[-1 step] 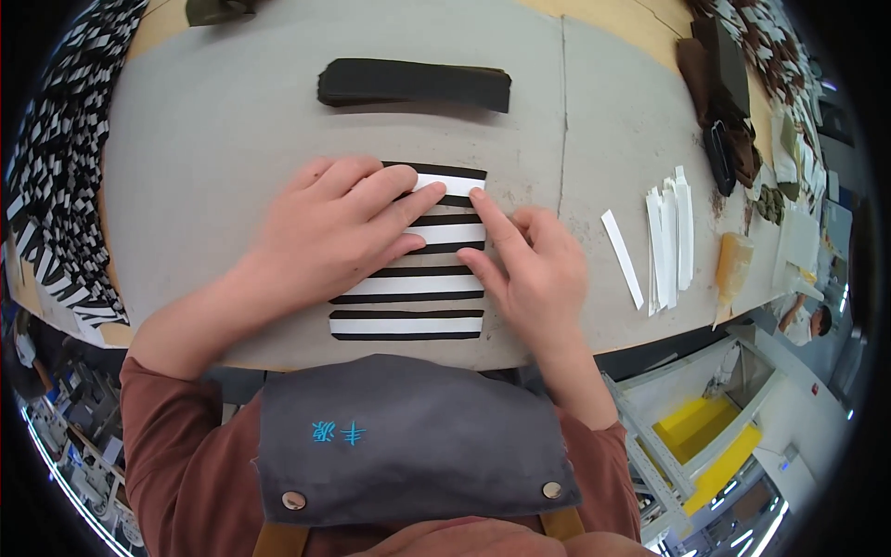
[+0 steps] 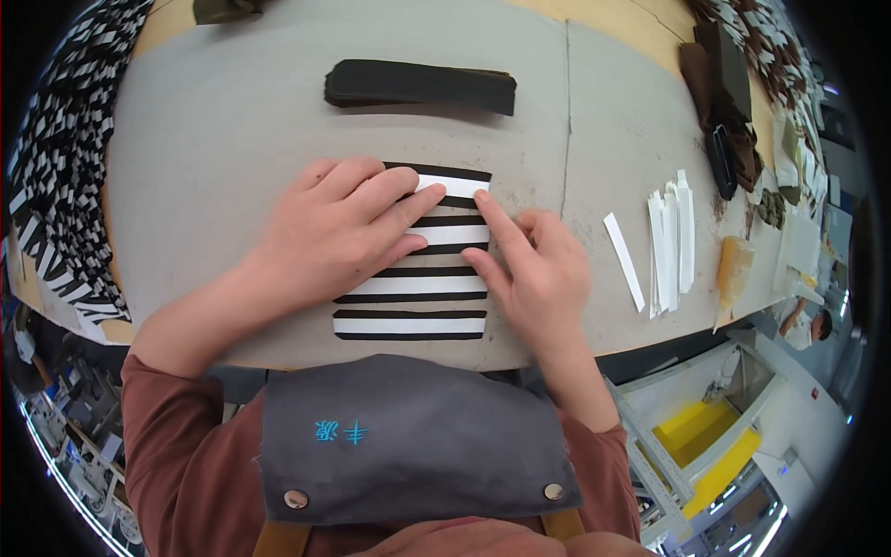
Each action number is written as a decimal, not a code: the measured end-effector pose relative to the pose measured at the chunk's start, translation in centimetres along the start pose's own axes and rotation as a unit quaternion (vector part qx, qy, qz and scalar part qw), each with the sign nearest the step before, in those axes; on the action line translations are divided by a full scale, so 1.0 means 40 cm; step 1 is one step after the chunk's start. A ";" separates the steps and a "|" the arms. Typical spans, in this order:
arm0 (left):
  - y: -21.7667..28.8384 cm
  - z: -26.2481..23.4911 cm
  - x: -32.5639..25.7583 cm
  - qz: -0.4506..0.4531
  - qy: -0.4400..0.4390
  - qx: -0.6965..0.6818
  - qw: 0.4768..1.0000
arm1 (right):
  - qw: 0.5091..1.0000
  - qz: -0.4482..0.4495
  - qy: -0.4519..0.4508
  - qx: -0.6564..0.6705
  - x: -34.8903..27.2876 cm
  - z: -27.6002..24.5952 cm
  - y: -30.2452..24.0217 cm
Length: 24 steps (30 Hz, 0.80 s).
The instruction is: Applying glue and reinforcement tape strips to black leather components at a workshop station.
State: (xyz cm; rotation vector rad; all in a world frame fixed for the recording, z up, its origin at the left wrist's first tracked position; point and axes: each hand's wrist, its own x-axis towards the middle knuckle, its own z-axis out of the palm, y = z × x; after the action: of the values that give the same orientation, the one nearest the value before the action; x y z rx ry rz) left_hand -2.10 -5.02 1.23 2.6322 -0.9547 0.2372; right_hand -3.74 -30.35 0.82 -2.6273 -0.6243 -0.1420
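- From where I stand, the top strip [image 2: 455, 186], black with a white band along its middle, lies flat on the grey table [image 2: 232, 121], farthest from the person in a column of four.
- I'd judge it very light and thin, bendy rather than floppy, quick to skid or curl at a corner; the white band could crease if pushed hard.
- Best hold, to my eye: a flat fingertip press near each end, or a light pinch on the short edges.
- Its long axis runs left to right across the person's front, the right end dipping slightly nearer; the left end is hidden under the left hand [image 2: 339, 223].
- That hand lies over it, fingers bent and close together, thumb apart.
- The right hand [image 2: 548, 269] sets its forefinger on the right end, thumb spread away by the second strip [image 2: 455, 236]; I see no pinch.
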 end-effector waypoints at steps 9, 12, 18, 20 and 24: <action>-0.037 -0.049 -0.120 -0.085 0.030 0.078 0.993 | 1.000 0.009 0.012 -0.013 -0.010 0.002 0.004; -0.029 -0.050 -0.119 -0.099 0.046 0.082 0.991 | 1.000 -0.001 0.020 -0.008 -0.004 -0.004 0.004; 0.011 -0.066 -0.108 -0.149 0.038 0.062 0.986 | 0.996 0.041 0.036 0.071 -0.015 -0.024 0.000; 0.048 -0.069 -0.083 -0.166 0.029 0.069 0.983 | 0.980 0.073 0.131 0.133 -0.022 -0.015 0.019; 0.153 -0.048 -0.008 -0.140 0.025 0.041 0.989 | 0.973 0.051 0.185 0.131 -0.021 -0.012 0.048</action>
State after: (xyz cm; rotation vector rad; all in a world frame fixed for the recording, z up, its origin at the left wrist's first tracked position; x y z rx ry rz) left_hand -6.40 -8.55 4.47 2.7808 -0.5618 0.2764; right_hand -3.63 -32.44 0.36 -2.2877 -0.3512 -0.4725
